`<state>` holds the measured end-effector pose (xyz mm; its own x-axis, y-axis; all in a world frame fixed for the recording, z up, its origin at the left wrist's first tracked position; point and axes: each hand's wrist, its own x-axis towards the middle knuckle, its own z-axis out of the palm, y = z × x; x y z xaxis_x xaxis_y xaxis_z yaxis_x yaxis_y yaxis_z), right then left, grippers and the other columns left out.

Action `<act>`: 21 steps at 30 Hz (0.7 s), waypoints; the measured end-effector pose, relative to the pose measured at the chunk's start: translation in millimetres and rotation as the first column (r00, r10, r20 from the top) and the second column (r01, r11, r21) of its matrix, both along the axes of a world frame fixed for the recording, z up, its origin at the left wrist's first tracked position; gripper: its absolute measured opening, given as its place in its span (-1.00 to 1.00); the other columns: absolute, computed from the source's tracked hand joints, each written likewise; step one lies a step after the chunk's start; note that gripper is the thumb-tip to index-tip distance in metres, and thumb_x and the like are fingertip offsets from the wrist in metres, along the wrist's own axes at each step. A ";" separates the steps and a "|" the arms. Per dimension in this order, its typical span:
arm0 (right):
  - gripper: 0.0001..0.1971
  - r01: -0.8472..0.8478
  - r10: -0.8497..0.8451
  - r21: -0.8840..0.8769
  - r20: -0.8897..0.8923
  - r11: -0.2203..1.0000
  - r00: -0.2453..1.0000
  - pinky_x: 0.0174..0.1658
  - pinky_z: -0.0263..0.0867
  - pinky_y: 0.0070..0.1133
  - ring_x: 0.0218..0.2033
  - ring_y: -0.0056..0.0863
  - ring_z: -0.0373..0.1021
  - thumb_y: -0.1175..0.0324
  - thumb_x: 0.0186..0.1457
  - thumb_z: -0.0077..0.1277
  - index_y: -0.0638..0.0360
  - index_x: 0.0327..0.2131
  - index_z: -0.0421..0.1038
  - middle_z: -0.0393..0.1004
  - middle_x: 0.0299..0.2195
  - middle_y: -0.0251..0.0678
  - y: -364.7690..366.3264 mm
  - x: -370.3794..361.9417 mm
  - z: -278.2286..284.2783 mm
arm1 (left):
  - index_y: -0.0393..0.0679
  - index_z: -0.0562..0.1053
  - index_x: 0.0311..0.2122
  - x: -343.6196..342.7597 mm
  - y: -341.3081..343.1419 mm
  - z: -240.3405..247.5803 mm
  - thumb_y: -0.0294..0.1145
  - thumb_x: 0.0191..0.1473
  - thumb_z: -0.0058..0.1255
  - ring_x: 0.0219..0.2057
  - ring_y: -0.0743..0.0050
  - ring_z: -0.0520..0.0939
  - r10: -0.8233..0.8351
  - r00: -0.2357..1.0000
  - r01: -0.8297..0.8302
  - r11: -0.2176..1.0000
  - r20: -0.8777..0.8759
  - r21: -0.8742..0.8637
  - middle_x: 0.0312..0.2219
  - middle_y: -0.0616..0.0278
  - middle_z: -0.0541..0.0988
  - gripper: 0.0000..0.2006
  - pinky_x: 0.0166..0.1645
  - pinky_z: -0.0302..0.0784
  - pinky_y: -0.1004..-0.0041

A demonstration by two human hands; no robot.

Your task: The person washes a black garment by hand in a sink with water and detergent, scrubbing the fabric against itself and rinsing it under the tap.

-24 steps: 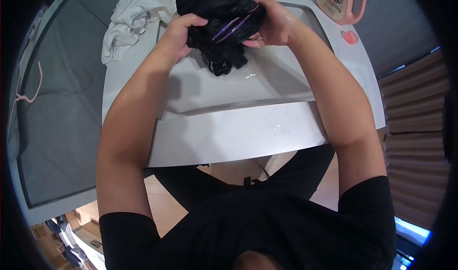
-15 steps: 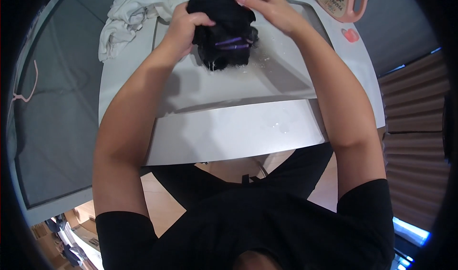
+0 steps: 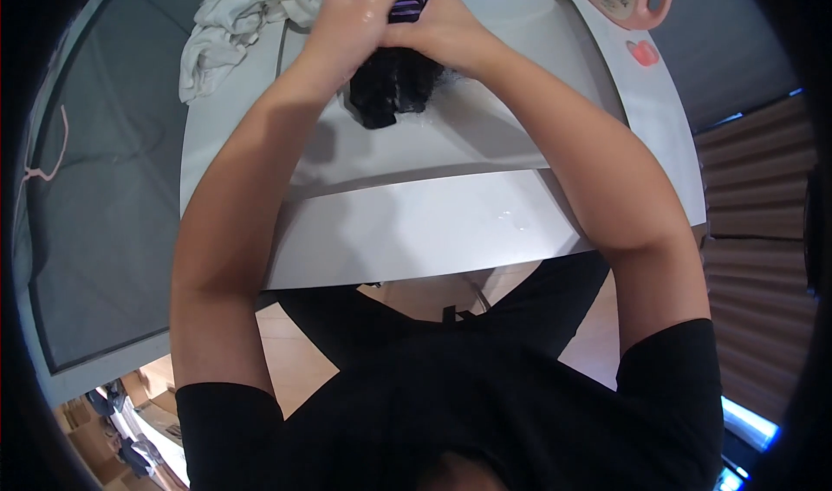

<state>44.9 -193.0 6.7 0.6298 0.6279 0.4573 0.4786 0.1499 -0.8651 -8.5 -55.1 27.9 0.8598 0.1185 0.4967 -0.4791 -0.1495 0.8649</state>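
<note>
A wet black cloth [image 3: 394,84] with purple stripes is bunched between my hands over the white sink basin [image 3: 485,131]. My left hand [image 3: 351,27] is closed on its left side, thumb across the top, with a little foam or water on the skin. From the right, my right hand [image 3: 442,32] grips the same cloth, fingers wrapped around it below the striped part. The lower end of the cloth hangs down toward the basin floor, and its upper end runs out of the picture at the top.
White crumpled clothes [image 3: 238,27] lie on the counter at the back left. A pink jug with a handle [image 3: 637,1] and a small pink cap [image 3: 643,53] stand at the right. Water drops [image 3: 511,220] dot the front ledge. A pink hanger [image 3: 56,153] is at far left.
My right hand has come down and inward from above the cloth and now grips it. My left hand has moved up, and the striped part has risen.
</note>
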 end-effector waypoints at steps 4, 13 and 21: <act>-0.52 -0.002 0.030 0.156 -0.177 0.988 0.984 0.01 0.42 -0.44 -0.10 -0.44 0.46 0.35 0.02 0.28 0.30 0.02 0.43 0.54 -0.13 -0.23 -6.2 -4.9 16.2 | -0.37 0.24 0.13 -6.4 3.2 -12.5 -0.19 0.28 0.05 0.07 -0.12 0.44 0.335 0.891 -0.450 0.730 0.305 0.514 -0.03 -0.20 0.40 -0.49 0.23 0.33 0.11; -0.76 0.014 0.250 0.470 -0.495 0.883 0.832 -0.22 0.50 -0.45 -0.36 -0.41 0.51 0.40 0.03 0.11 0.25 -0.20 0.45 0.51 -0.37 -0.29 -27.9 -1.9 40.2 | -0.34 0.54 -0.10 -7.9 -9.9 -25.8 -0.39 -0.08 0.36 -0.12 0.28 0.65 -0.230 0.957 0.260 0.950 -0.179 0.172 -0.20 0.10 0.64 -0.59 0.07 0.55 0.36; -0.64 0.036 0.374 0.492 -0.704 0.870 0.604 -0.14 0.55 -0.34 -0.33 -0.19 0.57 0.21 0.04 0.09 0.34 -0.20 0.47 0.59 -0.35 -0.06 -28.0 -3.5 43.7 | -0.30 0.54 0.00 -4.5 -3.2 -38.1 -0.39 -0.11 0.45 -0.09 0.42 0.64 -0.434 0.812 0.420 0.899 -0.391 -0.127 -0.14 0.18 0.65 -0.47 0.10 0.53 0.39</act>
